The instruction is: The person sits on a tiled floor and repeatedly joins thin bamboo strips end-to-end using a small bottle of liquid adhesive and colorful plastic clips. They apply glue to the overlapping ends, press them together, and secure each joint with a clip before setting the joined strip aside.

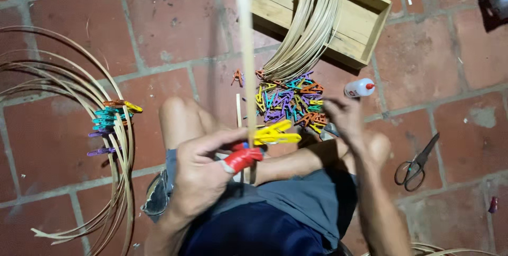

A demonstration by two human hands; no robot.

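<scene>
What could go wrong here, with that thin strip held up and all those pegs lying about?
The left hand pinches a long thin cane strip with a yellow peg clipped on; the strip looks slender enough that it might bend, split or slip. The right hand reaches into the heap of coloured pegs close to the glue bottle lying on its side, so a nudge could roll it. The scissors lie open on the tiles beside the knee; a shifting leg may catch them.

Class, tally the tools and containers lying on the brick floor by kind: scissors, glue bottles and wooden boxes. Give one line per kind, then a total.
Scissors: 1
Glue bottle: 1
Wooden box: 1
Total: 3
</scene>
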